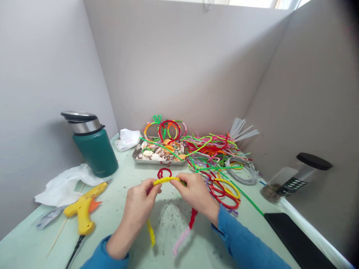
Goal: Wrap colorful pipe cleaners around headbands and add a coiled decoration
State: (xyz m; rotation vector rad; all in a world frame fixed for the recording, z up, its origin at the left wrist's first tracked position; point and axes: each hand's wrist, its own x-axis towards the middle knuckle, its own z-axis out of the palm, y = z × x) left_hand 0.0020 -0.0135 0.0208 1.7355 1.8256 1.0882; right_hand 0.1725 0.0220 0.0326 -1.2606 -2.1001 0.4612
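Between my two hands stretches a strip of twisted pipe cleaner (pixel 166 180), yellow in the middle. My left hand (pixel 140 201) pinches its left part, and a yellow end dangles below that hand. My right hand (pixel 195 190) grips the other side, where a bit of dark green shows by the fingers. Under the right hand hangs a red and pink length (pixel 185 236); its join to the rest is hidden by the hand. Just beyond the strip, a curled dark red pipe cleaner (pixel 164 172) lies on the table.
A metal tray (pixel 157 162) of shells stands behind, with pipe-cleaner rings on it. Loose pipe cleaners (pixel 207 145) are heaped to its right. At left are a yellow glue gun (pixel 84 203) and a green bottle (pixel 97 151). A black phone-like slab (pixel 297 239) and clear jar (pixel 303 175) lie right.
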